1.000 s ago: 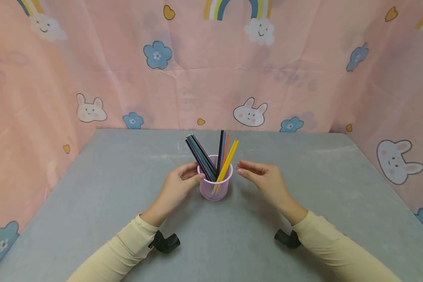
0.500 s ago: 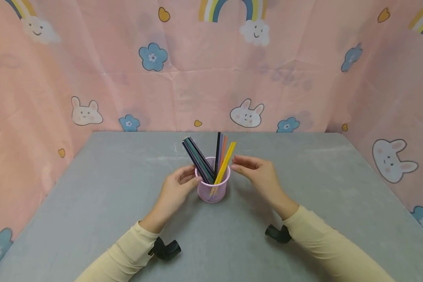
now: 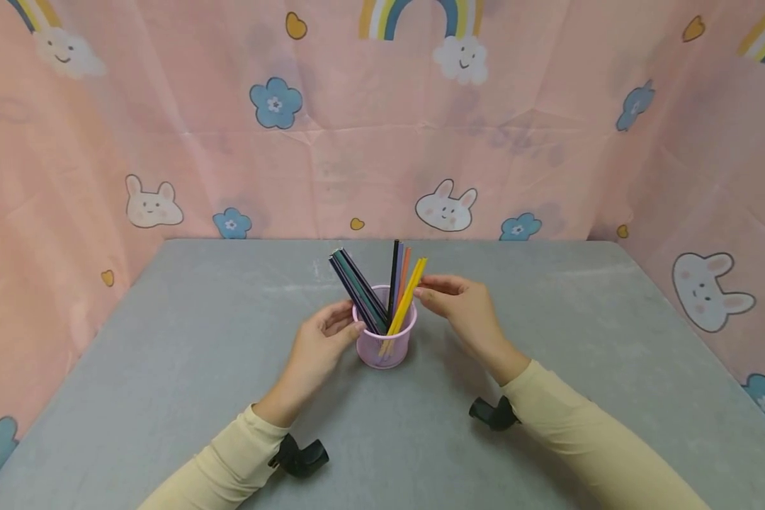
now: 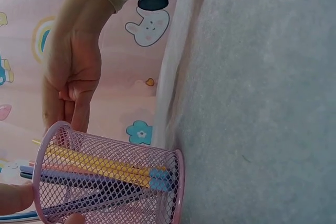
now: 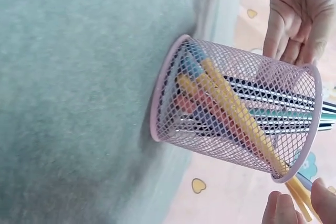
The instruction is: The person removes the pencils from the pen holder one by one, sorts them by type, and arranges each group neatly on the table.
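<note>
A pink mesh pencil cup (image 3: 382, 352) stands upright on the grey table. Dark and teal pencils (image 3: 360, 289) lean left in it; yellow pencils (image 3: 408, 294) lean right, beside black, purple and orange ones. My left hand (image 3: 314, 347) holds the cup by its left side, thumb at the front of the rim, fingers behind. My right hand (image 3: 472, 312) is at the right of the rim, its fingertips right at the yellow pencils' upper ends. In the right wrist view, its thumb (image 5: 324, 203) and fingers lie on either side of those ends, fingers only slightly bent.
A grey cloth-covered table (image 3: 229, 304) surrounds the cup. Its far edge meets a pink curtain (image 3: 331, 163) printed with rabbits, flowers and rainbows. Black wrist cameras (image 3: 299, 457) hang below both sleeves.
My right hand has moved left, from beside the cup up to the yellow pencils. The left hand keeps its hold on the cup. The head view has shifted slightly.
</note>
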`<state>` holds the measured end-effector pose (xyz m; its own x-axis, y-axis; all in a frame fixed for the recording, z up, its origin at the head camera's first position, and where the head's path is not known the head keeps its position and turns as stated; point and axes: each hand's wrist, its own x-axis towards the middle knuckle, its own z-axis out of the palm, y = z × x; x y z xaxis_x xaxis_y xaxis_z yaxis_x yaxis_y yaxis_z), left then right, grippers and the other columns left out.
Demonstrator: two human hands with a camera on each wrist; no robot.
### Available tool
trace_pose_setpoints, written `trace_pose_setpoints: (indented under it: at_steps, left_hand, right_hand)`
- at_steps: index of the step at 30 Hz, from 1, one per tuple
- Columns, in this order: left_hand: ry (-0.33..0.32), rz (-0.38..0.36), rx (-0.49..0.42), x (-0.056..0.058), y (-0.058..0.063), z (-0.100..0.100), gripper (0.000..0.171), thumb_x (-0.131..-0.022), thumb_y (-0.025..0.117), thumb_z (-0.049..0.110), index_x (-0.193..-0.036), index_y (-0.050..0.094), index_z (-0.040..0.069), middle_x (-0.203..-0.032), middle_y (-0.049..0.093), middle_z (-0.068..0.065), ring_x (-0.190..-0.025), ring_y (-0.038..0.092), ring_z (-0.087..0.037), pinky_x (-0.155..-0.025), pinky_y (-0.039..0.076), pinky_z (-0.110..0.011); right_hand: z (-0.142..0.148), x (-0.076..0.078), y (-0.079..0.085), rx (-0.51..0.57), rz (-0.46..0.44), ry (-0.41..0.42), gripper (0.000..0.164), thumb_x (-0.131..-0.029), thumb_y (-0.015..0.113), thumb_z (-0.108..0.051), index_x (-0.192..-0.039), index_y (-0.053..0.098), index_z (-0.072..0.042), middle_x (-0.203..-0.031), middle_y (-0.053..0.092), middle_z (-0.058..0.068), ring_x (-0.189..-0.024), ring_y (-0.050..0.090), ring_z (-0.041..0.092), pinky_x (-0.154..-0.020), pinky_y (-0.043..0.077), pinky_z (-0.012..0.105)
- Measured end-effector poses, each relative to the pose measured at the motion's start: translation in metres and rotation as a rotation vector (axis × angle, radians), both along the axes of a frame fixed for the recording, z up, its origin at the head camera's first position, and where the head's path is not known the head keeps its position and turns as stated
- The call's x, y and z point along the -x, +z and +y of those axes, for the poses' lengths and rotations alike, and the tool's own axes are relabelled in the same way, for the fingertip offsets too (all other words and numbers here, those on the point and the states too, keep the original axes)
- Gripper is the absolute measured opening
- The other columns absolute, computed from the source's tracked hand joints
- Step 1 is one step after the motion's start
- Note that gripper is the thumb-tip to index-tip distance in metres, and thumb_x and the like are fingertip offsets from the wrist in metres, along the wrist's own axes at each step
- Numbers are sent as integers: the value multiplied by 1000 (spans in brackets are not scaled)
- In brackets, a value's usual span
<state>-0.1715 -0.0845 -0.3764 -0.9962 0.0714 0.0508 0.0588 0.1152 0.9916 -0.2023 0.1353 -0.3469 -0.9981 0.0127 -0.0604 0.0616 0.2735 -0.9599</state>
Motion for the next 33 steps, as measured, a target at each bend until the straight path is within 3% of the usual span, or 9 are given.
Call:
trace_pose_setpoints:
  at_steps: [7,12,19,22,33]
  left_hand:
    - [18,9,-5,0,-1,0,45,-93,66,2,-134,54,-11,-133,60,-29,-124,60,-39,-105,53,-40]
    - [27,18,-10,1,-1,0,44,-92,67,0,-133,54,-11,-132,61,-28,-123,61,-38,-104,54,-36]
    - [14,-4,-57,0,-1,1,44,-93,65,-1,-134,52,-12,-131,60,-32,-121,61,-40,-90,61,-28]
    - [10,-5,-66,0,0,2,44,-94,64,-1,-134,52,-13,-131,59,-33,-122,61,-41,-90,61,-29]
    - [7,-22,-95,1,-3,2,44,-93,64,-3,-134,51,-13,-130,59,-34,-122,61,-41,-88,61,-27]
  right_hand:
    - [-5,5,4,19,-39,-17,38,-93,71,-31,-123,66,-8,-122,67,12,-108,69,20,-99,57,32]
    - [-10,11,6,89,-28,-38,37,-93,71,-26,-122,67,-4,-119,68,13,-102,71,17,-91,59,29]
    - [-14,15,8,170,-22,-38,34,-93,70,-17,-121,65,2,-115,69,12,-92,70,9,-86,61,28]
    - [-14,17,10,190,-19,-54,33,-93,70,-16,-120,65,2,-111,69,9,-91,70,7,-86,61,27]
    - [-1,15,29,193,105,-87,38,-93,70,-18,-123,64,4,-100,69,-3,-92,70,5,-85,60,25]
